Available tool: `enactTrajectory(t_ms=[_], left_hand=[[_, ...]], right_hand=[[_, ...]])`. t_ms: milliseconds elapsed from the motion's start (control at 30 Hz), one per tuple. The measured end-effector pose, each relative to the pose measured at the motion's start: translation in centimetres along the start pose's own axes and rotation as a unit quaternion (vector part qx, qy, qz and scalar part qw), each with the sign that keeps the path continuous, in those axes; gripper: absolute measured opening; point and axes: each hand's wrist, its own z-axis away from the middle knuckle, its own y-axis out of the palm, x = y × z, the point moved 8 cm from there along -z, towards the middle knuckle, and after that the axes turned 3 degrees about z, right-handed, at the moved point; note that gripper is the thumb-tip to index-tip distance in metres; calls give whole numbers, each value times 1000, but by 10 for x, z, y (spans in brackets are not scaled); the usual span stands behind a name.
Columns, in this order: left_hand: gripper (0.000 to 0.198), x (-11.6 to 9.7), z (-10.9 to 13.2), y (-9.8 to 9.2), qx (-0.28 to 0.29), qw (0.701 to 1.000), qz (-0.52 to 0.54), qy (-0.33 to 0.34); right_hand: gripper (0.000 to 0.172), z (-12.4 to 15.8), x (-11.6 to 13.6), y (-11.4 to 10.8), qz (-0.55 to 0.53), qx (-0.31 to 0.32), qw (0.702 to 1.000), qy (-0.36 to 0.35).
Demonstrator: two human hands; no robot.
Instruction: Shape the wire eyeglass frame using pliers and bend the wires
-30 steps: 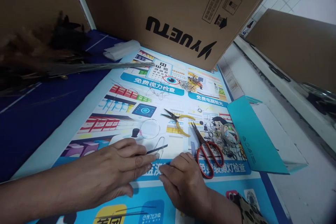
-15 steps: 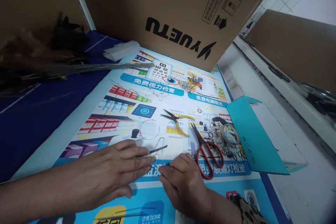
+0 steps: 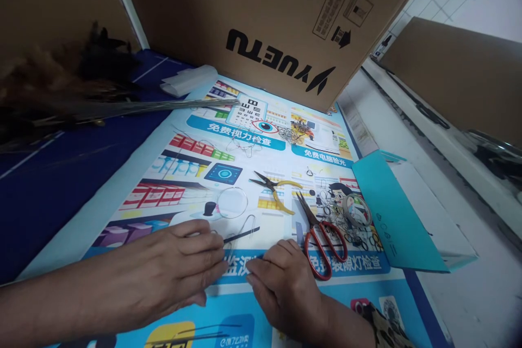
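Observation:
My left hand [image 3: 179,263] rests low over the printed sheet [image 3: 163,253], its fingers bent and pressed together; whatever they hold, if anything, is hidden. Just beyond its fingertips lie a thin dark strip [image 3: 242,236] and a bent piece of thin wire [image 3: 249,224]. My right hand [image 3: 287,283] is closed like a fist, thumb against the fingers, with its inside out of sight. Beside it lie red-handled scissors [image 3: 322,236], blades pointing away. Yellow-handled pliers [image 3: 275,187] lie slightly open farther back. A thin wire ring [image 3: 232,203] lies beyond my left hand.
A pile of small rings and wire bits [image 3: 342,217] lies right, with a roll of tape [image 3: 357,210] on it. An open teal box [image 3: 402,217] stands beside it. A large carton [image 3: 265,16] blocks the back. A bundle of thin stems [image 3: 175,103] reaches in from the left.
My left hand has drawn back a little to the left and its fingers have curled in, uncovering more of the dark strip. My right hand has stayed almost still.

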Motion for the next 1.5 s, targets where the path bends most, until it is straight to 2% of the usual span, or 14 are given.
enactTrajectory(t_ms=[233,300,400,533,700,900,1067,1200,1367,1500], left_hand=[[32,6,2,0,13,999,-39,-20],[32,12,4,4,30,997,-54,-47],[43,23,6,12,49,993,-69,-78],[54,30,5,18,73,992,-76,-66],[53,28,3,21,95,989,-98,-65],[52,27,4,21,70,990,-79,-94],[53,28,2,18,78,993,-74,-53],[51,27,2,17,80,992,-87,-49],[44,25,3,16,42,993,-64,-88],[33,20,0,12,35,995,-33,-82]], right_hand=[[18,-1,-1,-1,4,-2,1000,3],[17,-1,-1,-1,4,-2,1000,3],[17,0,0,-1,4,-4,1000,4],[16,-1,0,1,2,4,1000,7],[15,0,-1,0,1,-2,1000,10],[16,-1,0,-1,2,-2,1000,5],[17,-2,0,-2,4,-5,1000,6],[17,-2,1,-2,4,-6,1000,4],[17,-2,0,-2,5,-2,1000,6],[16,-2,0,0,3,4,1000,8]])
